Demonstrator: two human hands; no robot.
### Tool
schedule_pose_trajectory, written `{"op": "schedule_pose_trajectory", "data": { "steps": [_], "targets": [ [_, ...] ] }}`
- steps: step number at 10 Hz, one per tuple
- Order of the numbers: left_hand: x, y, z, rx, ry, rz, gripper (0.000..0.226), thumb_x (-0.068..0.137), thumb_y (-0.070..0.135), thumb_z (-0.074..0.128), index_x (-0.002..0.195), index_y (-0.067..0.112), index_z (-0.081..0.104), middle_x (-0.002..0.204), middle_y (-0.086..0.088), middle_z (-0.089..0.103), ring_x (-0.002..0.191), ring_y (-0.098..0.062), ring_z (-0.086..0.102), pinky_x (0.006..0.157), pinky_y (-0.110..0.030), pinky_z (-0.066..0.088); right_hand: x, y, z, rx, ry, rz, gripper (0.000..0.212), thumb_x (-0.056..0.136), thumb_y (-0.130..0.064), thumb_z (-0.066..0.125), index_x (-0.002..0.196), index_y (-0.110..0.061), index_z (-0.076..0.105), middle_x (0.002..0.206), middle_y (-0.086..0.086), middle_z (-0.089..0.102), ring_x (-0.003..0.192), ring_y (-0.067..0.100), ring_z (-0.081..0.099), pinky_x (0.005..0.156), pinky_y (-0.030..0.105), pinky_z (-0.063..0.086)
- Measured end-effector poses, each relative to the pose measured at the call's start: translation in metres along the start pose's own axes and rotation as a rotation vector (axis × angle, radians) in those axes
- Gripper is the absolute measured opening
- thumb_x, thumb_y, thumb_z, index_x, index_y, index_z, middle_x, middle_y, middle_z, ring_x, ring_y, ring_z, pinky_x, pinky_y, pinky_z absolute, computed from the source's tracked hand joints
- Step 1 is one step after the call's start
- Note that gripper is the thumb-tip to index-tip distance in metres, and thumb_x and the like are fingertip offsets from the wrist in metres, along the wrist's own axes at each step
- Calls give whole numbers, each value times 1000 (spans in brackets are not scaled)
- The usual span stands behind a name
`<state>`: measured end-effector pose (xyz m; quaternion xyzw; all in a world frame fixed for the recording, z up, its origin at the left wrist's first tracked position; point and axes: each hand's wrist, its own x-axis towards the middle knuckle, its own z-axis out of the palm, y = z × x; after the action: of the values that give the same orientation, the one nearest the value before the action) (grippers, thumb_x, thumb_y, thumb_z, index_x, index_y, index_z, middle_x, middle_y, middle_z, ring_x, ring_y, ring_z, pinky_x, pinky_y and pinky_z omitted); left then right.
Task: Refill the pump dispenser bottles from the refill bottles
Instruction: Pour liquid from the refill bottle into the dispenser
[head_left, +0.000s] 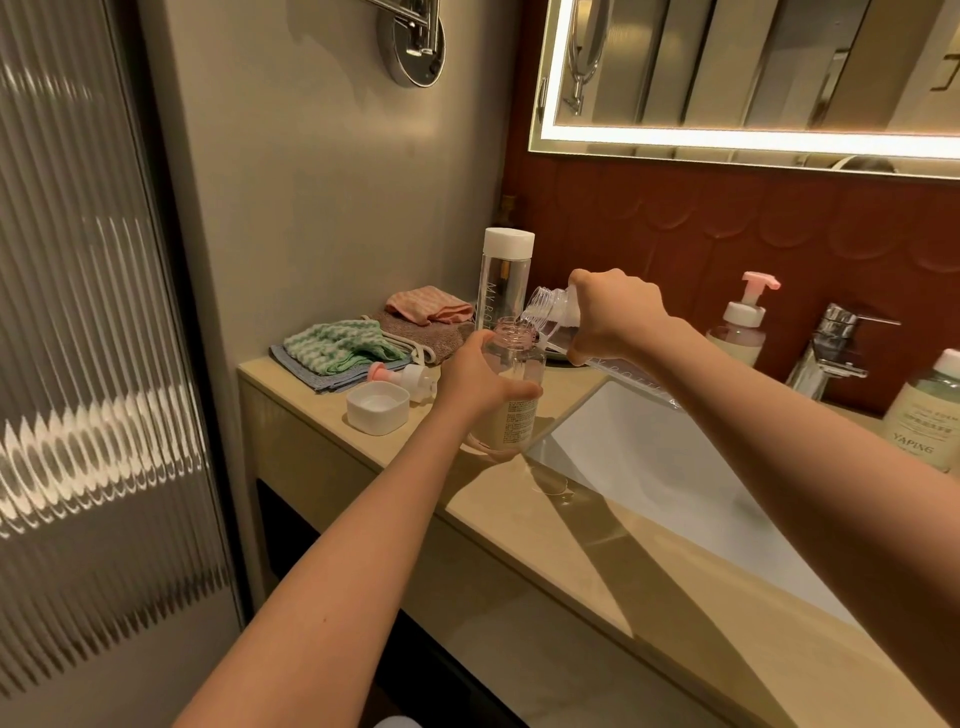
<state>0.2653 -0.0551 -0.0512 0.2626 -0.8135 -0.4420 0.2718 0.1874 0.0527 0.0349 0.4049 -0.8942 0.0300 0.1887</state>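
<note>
Fingers (480, 340) of left hand (475, 376) wrapped round open pump dispenser bottle (511, 415), upright on counter (467, 499) by sink (649, 457) corner, no pump on it. Right hand (615, 317) gripping clear refill bottle (550, 317), tilted, mouth right at dispenser neck. Just left: loose white cap (376, 407), detached pump head (402, 378) lying on its side. Behind: folded cloths (343, 348), capped second refill bottle (505, 280) upright. Far right: pink-pump dispenser (740, 327), faucet (831, 343), labelled bottle (930, 415).
</note>
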Motion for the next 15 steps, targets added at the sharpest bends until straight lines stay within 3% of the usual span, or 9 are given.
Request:
{"op": "schedule_pose_trajectory", "data": {
  "steps": [5,8,10,12,15],
  "targets": [
    [0,-1,1,-10,1,3,88,70,31,81,142,18,32,142,-4,44,126,-25,44,97,-40,43,-2,-1,-2,-25,-3,-5,59,68,-20,80,117,-8,49,87,4,48,77,23,47,63,32,36],
    [1,-2,1,-5,-2,0,90,70,31,80,144,18,30,144,-5,42,128,-26,42,98,-40,42,-2,-2,-2,-11,-8,-4,54,74,-22,78,117,-10,48,87,4,48,75,20,46,52,25,29],
    [1,-1,1,-12,-5,-1,89,71,31,80,143,17,30,144,-5,42,128,-26,43,99,-41,42,-1,-2,0,-38,6,-11,57,71,-18,79,119,-9,49,87,4,49,76,21,48,61,30,38],
    [1,-1,1,-10,0,1,88,70,30,80,143,17,31,143,-5,43,128,-26,43,99,-41,42,0,-3,0,-37,0,-4,58,71,-18,79,119,-10,48,86,4,49,74,21,48,60,30,38],
    [2,-2,2,-9,0,-4,89,70,31,80,143,18,31,144,-4,42,127,-26,43,98,-41,42,-1,-2,-1,-21,7,-7,53,76,-21,76,120,-9,47,87,4,48,75,19,46,47,23,27]
  ]
}}
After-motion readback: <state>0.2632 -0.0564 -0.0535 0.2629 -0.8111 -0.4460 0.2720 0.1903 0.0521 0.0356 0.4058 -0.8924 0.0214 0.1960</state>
